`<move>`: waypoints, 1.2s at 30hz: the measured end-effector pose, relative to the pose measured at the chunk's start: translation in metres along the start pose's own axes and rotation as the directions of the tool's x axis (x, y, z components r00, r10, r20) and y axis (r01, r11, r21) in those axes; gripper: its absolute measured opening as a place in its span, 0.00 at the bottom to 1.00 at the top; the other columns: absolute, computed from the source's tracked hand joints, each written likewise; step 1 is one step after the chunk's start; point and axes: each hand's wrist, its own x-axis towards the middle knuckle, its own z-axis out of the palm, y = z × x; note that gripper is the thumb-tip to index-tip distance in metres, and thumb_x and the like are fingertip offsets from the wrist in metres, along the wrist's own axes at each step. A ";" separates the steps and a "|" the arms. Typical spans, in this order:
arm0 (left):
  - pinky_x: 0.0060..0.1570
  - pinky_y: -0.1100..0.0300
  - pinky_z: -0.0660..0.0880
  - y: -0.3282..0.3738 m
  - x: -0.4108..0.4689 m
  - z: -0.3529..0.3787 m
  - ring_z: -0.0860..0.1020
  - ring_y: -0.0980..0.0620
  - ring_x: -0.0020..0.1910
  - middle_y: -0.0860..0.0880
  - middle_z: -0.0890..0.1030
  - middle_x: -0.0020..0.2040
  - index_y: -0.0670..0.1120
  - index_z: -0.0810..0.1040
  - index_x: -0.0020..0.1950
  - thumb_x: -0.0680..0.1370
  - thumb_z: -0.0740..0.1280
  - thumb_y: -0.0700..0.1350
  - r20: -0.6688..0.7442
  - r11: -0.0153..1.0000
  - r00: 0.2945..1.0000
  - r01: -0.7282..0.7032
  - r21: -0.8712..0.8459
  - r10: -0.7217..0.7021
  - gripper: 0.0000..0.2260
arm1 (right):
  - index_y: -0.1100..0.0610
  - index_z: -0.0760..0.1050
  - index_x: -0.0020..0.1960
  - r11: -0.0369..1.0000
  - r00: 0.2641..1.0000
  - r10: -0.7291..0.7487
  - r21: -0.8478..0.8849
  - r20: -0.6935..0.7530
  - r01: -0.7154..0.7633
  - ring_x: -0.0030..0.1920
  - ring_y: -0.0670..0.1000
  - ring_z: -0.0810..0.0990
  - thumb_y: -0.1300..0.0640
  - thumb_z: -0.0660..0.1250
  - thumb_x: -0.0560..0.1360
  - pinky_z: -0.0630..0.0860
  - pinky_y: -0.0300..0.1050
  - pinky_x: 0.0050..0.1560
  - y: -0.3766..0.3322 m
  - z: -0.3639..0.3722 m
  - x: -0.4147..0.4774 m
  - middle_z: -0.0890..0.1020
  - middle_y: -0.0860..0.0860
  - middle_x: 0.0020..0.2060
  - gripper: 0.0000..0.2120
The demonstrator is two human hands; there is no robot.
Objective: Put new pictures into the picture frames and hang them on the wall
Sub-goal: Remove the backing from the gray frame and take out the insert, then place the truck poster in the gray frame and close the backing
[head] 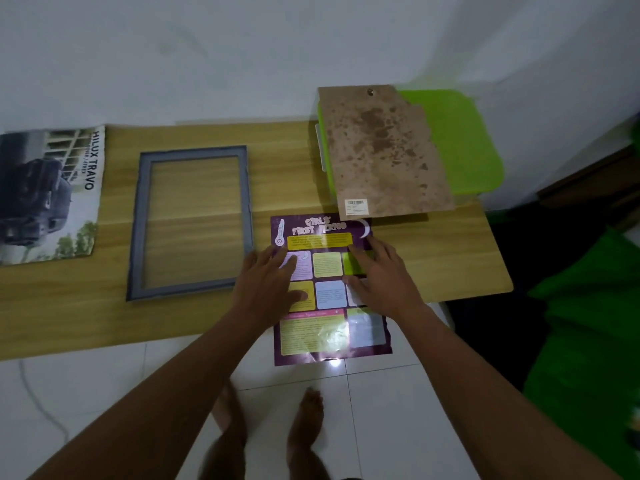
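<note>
A purple poster (329, 271) with coloured text boxes lies on the wooden table (433, 258), its lower part hanging over the front edge. My left hand (270, 282) rests flat on its left side, fingers spread. My right hand (381, 275) rests flat on its right side. An empty grey picture frame (194, 220) with its glass lies flat to the left of the poster. The stained brown backing board (381, 150) lies beyond the poster. A car poster (48, 195) lies at the table's left end.
A bright green plastic lid or bin (464, 140) sits under the backing board at the table's far right. A white wall (242, 53) stands right behind the table. Green fabric (588, 341) lies at the right. My bare feet (304, 420) stand on white floor tiles.
</note>
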 end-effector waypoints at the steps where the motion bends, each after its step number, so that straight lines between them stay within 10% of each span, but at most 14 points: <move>1: 0.74 0.42 0.54 0.000 0.001 -0.001 0.59 0.44 0.76 0.45 0.65 0.75 0.46 0.66 0.74 0.74 0.65 0.64 0.003 1.000 1.000 0.001 0.023 -0.001 0.34 | 0.51 0.63 0.76 1.000 1.000 0.000 -0.002 -0.007 0.000 0.73 0.59 0.62 0.41 0.62 0.77 0.64 0.57 0.72 0.000 -0.001 0.001 0.66 0.56 0.74 0.30; 15: 0.75 0.44 0.48 0.004 0.009 -0.009 0.59 0.46 0.76 0.43 0.62 0.77 0.44 0.61 0.77 0.76 0.63 0.62 0.044 1.000 0.999 -0.018 0.009 0.018 0.35 | 0.54 0.62 0.76 0.998 1.000 0.030 0.051 -0.004 -0.030 0.76 0.54 0.59 0.43 0.63 0.78 0.61 0.53 0.73 -0.001 -0.012 0.004 0.66 0.53 0.75 0.31; 20: 0.71 0.46 0.62 -0.001 0.007 -0.022 0.70 0.45 0.69 0.43 0.72 0.70 0.42 0.69 0.72 0.76 0.65 0.59 -0.053 0.996 0.999 0.007 -0.084 -0.011 0.30 | 0.58 0.68 0.72 0.997 0.998 -0.026 0.067 -0.049 0.030 0.68 0.54 0.68 0.50 0.63 0.80 0.67 0.47 0.67 -0.024 -0.027 0.007 0.73 0.54 0.68 0.23; 25: 0.50 0.51 0.76 -0.032 -0.013 -0.053 0.81 0.43 0.48 0.42 0.82 0.53 0.40 0.79 0.59 0.76 0.68 0.52 -0.190 0.977 0.978 0.043 -0.211 -0.084 0.18 | 0.58 0.68 0.71 0.996 0.999 -0.045 0.074 -0.005 0.045 0.66 0.56 0.71 0.51 0.61 0.81 0.73 0.51 0.62 -0.072 -0.042 0.022 0.73 0.55 0.66 0.21; 36: 0.49 0.49 0.78 -0.198 -0.076 -0.100 0.81 0.39 0.51 0.38 0.83 0.53 0.36 0.80 0.58 0.74 0.64 0.59 -0.241 0.901 0.899 0.277 -0.334 -0.365 0.28 | 0.58 0.70 0.66 0.984 0.980 -0.170 0.077 0.102 0.163 0.60 0.58 0.76 0.49 0.60 0.81 0.77 0.52 0.55 -0.251 -0.060 0.106 0.76 0.55 0.60 0.18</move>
